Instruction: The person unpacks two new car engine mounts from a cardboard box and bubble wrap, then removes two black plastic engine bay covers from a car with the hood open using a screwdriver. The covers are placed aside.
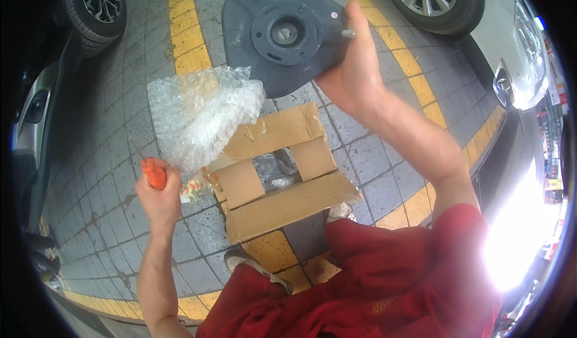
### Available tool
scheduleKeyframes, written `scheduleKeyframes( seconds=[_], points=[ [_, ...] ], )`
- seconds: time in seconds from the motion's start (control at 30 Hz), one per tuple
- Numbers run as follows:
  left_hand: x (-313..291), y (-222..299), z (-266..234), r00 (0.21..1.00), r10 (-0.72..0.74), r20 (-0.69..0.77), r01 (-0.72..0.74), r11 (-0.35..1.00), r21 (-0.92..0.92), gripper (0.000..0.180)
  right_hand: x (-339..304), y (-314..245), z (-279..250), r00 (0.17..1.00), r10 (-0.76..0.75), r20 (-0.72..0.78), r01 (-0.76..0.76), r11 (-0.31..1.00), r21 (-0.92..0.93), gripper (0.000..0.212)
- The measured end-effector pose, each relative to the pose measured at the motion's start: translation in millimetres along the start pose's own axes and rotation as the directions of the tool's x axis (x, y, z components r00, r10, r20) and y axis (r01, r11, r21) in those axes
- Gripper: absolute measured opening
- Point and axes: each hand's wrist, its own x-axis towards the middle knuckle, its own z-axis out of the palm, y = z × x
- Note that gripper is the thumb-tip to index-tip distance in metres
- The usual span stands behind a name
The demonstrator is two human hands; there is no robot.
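Observation:
At the top of the head view, my right hand (pixel 360 76) grips a dark grey strut mount (pixel 246 37) by its right edge, raised above the floor. The mount is a rounded triangle with a round hub in the middle and studs at its corners. My left hand (pixel 159 200) is closed around an orange-handled screwdriver (pixel 154 174); only a hint of its thin shaft shows. Crumpled clear bubble wrap (pixel 198 112) lies between the left hand and the mount. Below it an open cardboard box (pixel 282 209) has its flaps spread, with clear plastic wrapping (pixel 276 168) inside.
Grey floor tiles (pixel 114 188) with yellow stripes (pixel 189 25) surround the box. A dark car (pixel 39 115) stands at left, a white car (pixel 505 43) at right. My shoes (pixel 255 266) are close to the box's near side. Strong glare covers the lower right.

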Motion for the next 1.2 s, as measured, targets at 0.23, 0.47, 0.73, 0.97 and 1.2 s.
scheduleKeyframes(
  seconds=[0.23,0.47,0.73,0.97,1.2],
  points=[
    [-6.1,12.8,-2.5,0.995,-0.054,0.085,0.060,0.995,-0.078,0.014,-3.3,-8.6,7.7,0.997,0.073,0.027,-0.074,0.995,0.066,0.076],
    [-13.8,27.1,2.0,0.989,0.040,0.146,-0.026,0.995,-0.096,0.013,-5.0,-12.2,3.0,0.985,0.122,0.124,-0.135,0.985,0.105,0.079],
    [-10.5,42.9,7.3,0.976,0.142,0.166,-0.107,0.974,-0.201,0.008,-11.1,-11.3,9.1,0.970,0.162,0.180,-0.187,0.974,0.129,0.081],
    [-13.1,51.3,8.6,0.992,0.019,0.128,0.018,0.958,-0.285,0.020,-17.0,-11.0,16.2,0.956,0.149,0.252,-0.191,0.970,0.151,0.077],
    [-16.5,62.2,-2.8,0.983,-0.078,0.168,0.131,0.935,-0.330,0.025,-18.1,-8.2,17.1,0.944,0.107,0.313,-0.196,0.943,0.268,0.071]
  ],
)
